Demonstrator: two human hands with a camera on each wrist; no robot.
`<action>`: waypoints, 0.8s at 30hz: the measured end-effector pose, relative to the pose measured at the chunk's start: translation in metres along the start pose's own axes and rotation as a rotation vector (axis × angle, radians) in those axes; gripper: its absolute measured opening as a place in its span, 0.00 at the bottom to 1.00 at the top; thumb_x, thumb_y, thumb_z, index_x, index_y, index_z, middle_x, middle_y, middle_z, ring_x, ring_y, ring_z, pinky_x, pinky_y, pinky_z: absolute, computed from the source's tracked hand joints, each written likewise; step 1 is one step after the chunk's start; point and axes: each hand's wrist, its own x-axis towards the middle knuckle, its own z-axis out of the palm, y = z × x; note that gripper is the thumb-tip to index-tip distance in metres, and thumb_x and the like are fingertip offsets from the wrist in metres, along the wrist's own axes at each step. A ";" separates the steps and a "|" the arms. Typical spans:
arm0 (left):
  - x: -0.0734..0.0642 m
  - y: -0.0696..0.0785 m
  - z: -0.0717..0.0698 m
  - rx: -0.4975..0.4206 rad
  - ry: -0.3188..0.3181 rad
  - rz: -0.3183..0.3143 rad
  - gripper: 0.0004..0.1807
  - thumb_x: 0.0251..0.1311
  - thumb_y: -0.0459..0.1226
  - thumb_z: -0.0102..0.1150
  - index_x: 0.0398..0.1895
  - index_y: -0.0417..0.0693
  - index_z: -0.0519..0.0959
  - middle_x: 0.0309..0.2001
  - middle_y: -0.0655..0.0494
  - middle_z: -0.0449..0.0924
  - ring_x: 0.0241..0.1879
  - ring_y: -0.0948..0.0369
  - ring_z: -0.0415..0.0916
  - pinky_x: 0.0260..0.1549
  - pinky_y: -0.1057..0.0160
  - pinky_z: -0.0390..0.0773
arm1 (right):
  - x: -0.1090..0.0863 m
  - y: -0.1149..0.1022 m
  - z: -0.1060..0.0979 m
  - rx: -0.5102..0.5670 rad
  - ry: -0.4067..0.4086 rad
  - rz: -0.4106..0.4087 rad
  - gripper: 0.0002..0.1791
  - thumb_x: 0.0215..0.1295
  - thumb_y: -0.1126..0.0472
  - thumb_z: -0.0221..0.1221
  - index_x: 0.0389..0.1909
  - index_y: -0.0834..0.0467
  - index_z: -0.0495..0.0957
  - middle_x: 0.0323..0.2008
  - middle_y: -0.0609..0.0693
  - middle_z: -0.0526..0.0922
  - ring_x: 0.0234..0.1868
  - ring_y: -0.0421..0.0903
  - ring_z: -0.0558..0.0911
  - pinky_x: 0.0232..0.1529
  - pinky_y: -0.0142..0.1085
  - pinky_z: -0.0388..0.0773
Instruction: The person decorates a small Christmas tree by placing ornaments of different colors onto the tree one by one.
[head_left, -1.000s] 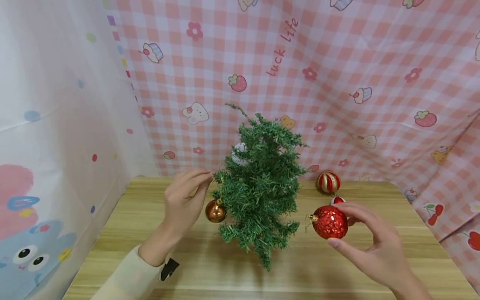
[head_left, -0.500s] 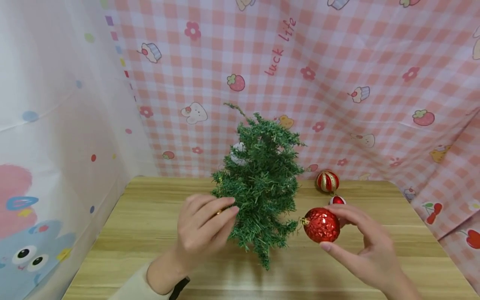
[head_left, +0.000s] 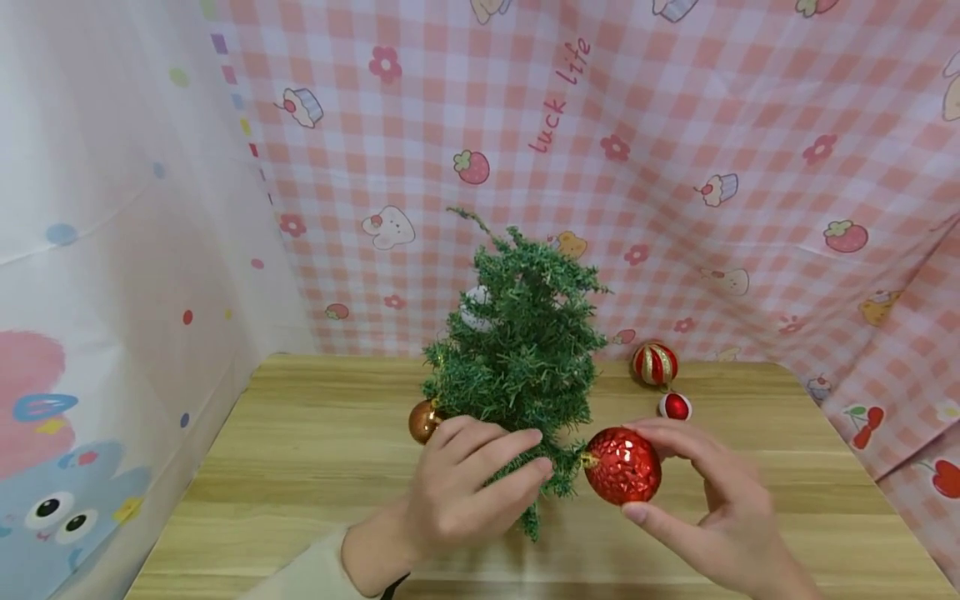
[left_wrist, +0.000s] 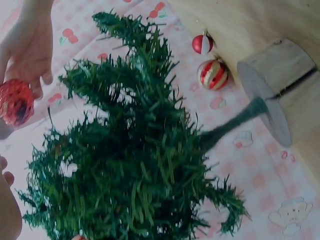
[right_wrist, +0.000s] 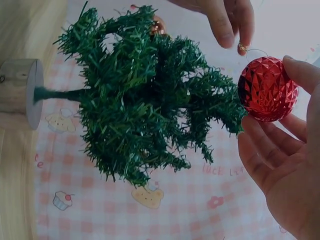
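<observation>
A faceted red Christmas bauble (head_left: 624, 467) is held by my right hand (head_left: 712, 500) between thumb and fingers. Its gold cap and a thin loop point left in the head view. My left hand (head_left: 476, 487) hovers in front of a small green artificial Christmas tree (head_left: 525, 358), fingers loosely bent and nothing seen in them. Its fingertips lie close to the bauble's gold cap (right_wrist: 242, 49) in the right wrist view; I cannot tell whether they touch. A copper bauble (head_left: 423, 422) hangs on the tree's left side, partly covered by the left hand. Higher up, a white bauble (head_left: 475, 308) shows among the branches.
A red and gold striped bauble (head_left: 655, 363) and a smaller red and white one (head_left: 676, 406) lie on the wooden table (head_left: 300, 467) behind my right hand. The tree stands on a wooden log base (left_wrist: 280, 90). A pink checked cloth (head_left: 337, 167) hangs behind the table.
My left hand has moved right from beside the copper bauble, across the front of the tree, toward the red bauble. The right hand has brought the red bauble slightly left and nearer.
</observation>
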 end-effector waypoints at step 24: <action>0.003 0.014 0.011 -0.094 0.030 -0.142 0.09 0.62 0.30 0.61 0.31 0.41 0.90 0.35 0.49 0.90 0.32 0.59 0.83 0.34 0.66 0.79 | 0.001 0.001 0.015 0.030 -0.015 -0.004 0.31 0.61 0.65 0.75 0.55 0.83 0.74 0.58 0.65 0.82 0.58 0.45 0.81 0.58 0.27 0.77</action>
